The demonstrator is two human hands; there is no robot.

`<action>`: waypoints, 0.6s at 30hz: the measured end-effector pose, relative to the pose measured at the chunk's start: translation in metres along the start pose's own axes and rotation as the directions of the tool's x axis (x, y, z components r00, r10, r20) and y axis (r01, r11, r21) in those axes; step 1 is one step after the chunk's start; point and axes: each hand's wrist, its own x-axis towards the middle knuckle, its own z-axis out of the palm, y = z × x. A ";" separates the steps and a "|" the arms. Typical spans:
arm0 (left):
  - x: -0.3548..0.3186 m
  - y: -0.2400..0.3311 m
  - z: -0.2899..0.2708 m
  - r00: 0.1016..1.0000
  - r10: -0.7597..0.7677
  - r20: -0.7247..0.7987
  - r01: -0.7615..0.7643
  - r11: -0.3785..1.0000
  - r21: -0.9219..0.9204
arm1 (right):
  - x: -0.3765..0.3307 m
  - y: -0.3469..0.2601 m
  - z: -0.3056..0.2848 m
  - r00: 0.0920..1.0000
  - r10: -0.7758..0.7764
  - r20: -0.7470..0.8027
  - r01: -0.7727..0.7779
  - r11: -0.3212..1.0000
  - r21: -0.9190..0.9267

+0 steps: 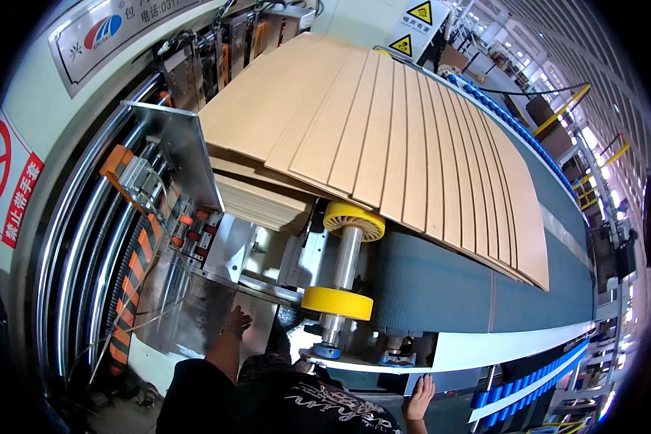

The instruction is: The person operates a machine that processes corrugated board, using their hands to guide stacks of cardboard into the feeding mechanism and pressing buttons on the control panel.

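Note:
My left hand [236, 320] rests flat, fingers spread, on a shiny metal plate [188, 311] of the machine, below a stack of cardboard sheets [260, 199]. Down at the lower edge, my right hand [419, 399] lies with fingers apart on the white rim of the conveyor frame [506, 347]. Neither hand holds anything. Overlapping tan cardboard sheets [412, 137] lie fanned out along the dark grey conveyor belt [441, 282]. Two yellow wheels [353, 221] on an upright metal shaft [346, 260] stand between my hands and the sheets.
A slanted metal guide plate [181, 152] stands left of the stack. An orange-and-black cable chain [126, 304] hangs at the left beside chrome rails. Blue rollers [535, 383] line the conveyor's edge. Yellow warning signs [411, 29] sit on the machine at the back.

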 end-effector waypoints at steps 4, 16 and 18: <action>-0.028 0.000 -0.019 0.990 0.130 -0.061 -0.120 0.982 0.146 | 0.002 0.005 0.002 0.998 -0.046 -0.039 0.046 0.999 0.015; -0.010 0.033 0.004 0.985 0.082 0.150 -0.135 0.914 0.384 | 0.009 -0.003 0.003 0.997 -0.061 -0.046 0.064 0.996 0.069; -0.021 0.021 0.025 0.987 0.118 0.109 -0.155 0.875 0.459 | 0.003 -0.002 0.002 1.000 -0.014 -0.017 0.015 0.998 0.065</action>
